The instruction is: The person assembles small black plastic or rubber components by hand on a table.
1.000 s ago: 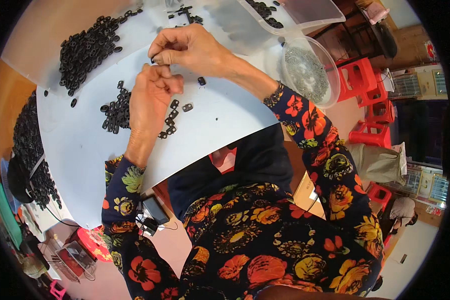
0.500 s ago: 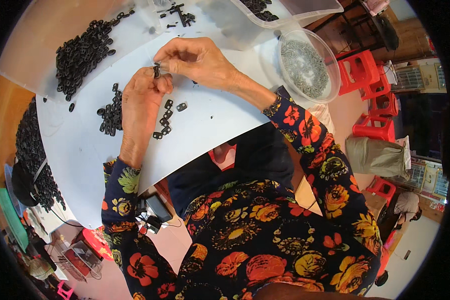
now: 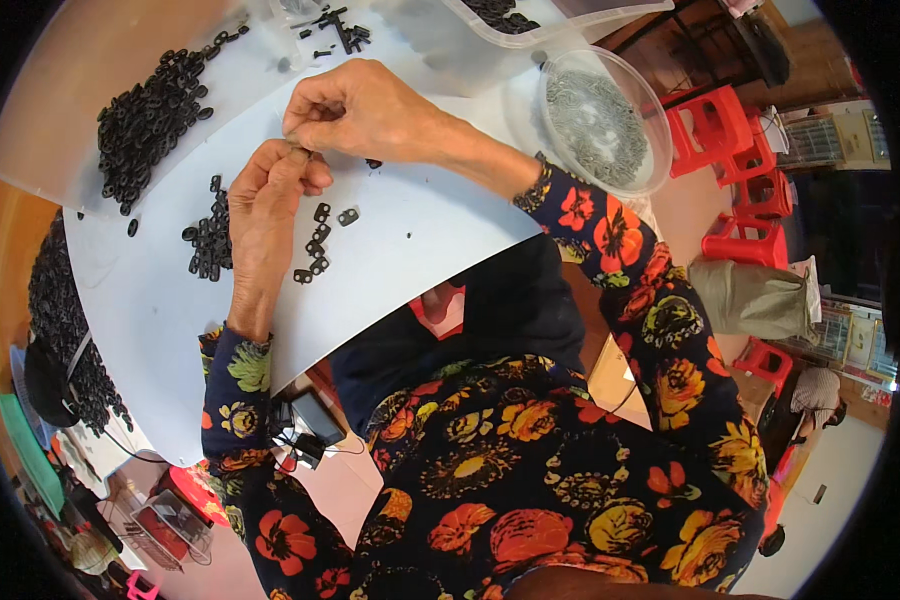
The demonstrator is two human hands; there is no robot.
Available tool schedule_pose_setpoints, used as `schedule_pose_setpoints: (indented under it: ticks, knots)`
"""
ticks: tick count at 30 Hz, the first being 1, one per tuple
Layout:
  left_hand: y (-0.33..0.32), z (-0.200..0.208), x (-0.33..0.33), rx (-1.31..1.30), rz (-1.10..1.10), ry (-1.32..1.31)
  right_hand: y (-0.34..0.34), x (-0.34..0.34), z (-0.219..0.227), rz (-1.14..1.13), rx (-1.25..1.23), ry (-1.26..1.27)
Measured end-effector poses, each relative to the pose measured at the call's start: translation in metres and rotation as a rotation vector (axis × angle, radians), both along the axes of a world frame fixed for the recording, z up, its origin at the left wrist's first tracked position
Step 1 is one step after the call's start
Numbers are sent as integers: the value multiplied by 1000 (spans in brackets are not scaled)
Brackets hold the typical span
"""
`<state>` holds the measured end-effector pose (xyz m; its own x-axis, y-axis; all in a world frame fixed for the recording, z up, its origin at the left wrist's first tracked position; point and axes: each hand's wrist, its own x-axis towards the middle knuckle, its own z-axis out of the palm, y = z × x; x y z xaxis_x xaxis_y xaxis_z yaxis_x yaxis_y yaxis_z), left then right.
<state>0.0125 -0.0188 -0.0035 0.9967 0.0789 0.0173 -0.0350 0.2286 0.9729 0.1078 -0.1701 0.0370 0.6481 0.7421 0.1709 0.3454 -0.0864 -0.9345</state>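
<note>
My left hand [image 3: 258, 215] and my right hand [image 3: 370, 112] meet above the white tabletop [image 3: 390, 255], fingertips pinched together. Between them is a small black plastic part, now almost wholly hidden by the fingers. Left of my left wrist lies a small heap of black oval parts [image 3: 210, 238]. To its right, a short line of black two-holed pieces [image 3: 317, 240] runs toward me, with a single two-holed piece [image 3: 347, 216] beside it. Another dark bit [image 3: 373, 163] shows just under my right wrist.
A larger heap of black parts [image 3: 150, 130] lies in a translucent tray [image 3: 45, 120] at far left. Small silvery metal pieces fill a round clear tub [image 3: 662, 160] on the right. Black pegs [image 3: 348, 35] lie at the far edge. Red stools [image 3: 715, 130] stand beyond.
Both hands have shifted slightly left in view, and the right fingers have closed down over the left fingertips. The black part, visible before, is now covered. The whole view has shifted a little.
</note>
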Motion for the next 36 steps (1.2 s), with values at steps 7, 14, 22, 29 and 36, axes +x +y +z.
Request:
schedule_pose_setpoints:
  ticks: [7,14,22,29,36]
  knots:
    - [-1,4,-1,-109,12,-40,0,5,7,103,-45,-124]
    - [11,-4,4,-200,97,-97,-15,13,0,-111,-66,-308]
    - [12,-3,4,-208,136,-34,-49,13,-17,-98,-399,-657]
    - [13,-4,3,-188,127,-57,-34,17,-20,-106,-410,-748]
    - [19,0,6,-161,172,-89,-14,17,-23,5,-382,-801]
